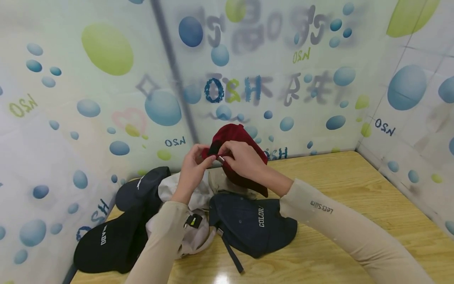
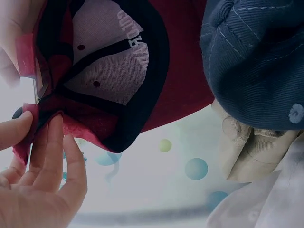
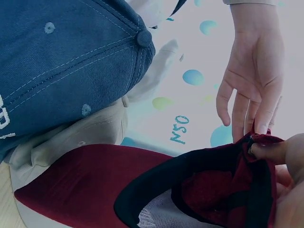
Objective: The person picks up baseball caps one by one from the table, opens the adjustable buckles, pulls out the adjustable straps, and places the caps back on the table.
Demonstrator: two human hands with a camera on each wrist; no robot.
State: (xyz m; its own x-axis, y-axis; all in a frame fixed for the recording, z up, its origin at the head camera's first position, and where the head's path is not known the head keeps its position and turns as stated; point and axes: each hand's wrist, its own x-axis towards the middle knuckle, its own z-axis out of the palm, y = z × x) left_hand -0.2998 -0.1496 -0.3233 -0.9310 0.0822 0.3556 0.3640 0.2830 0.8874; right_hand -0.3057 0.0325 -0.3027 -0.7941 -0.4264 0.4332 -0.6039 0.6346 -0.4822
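A dark red baseball cap (image 1: 230, 133) is held up above the other caps, its brim pointing down to the right. My left hand (image 1: 193, 169) pinches the end of its back strap between thumb and fingers. The right hand (image 1: 244, 159) grips the cap's back edge, close to a small silver buckle (image 2: 29, 90) on the strap. In the left wrist view the inside faces the camera, with a black sweatband (image 2: 159, 61) and pale mesh lining (image 2: 111, 76). Part of the strap is hidden by the fingers.
A navy cap (image 1: 244, 225) with a loose strap lies just below the hands on the wooden table (image 1: 330, 189). Around it are a beige cap (image 1: 223, 179), pale caps, a black cap (image 1: 106, 244) and a dark cap (image 1: 131, 193). A patterned curtain (image 1: 106, 98) stands behind.
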